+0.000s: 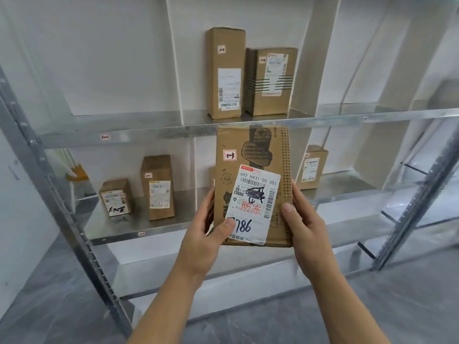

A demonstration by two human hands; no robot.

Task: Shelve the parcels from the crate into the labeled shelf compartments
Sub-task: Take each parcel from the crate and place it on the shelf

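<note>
I hold a brown cardboard parcel (255, 155) upright in front of the metal shelf (154, 127), facing me with a white shipping label and a small red-marked sticker. My left hand (207, 229) grips its lower left edge, thumb lying on the label. My right hand (304, 219) grips its lower right edge, thumb on the front. The parcel's top reaches the upper shelf board. The crate is out of view.
Two tall parcels (224, 73) (272, 80) stand on the upper board. The lower board carries a small parcel (115, 197), a taller one (157, 187) and another at the right (311, 167). White dividers split the compartments. Small labels mark the shelf edges (105, 137).
</note>
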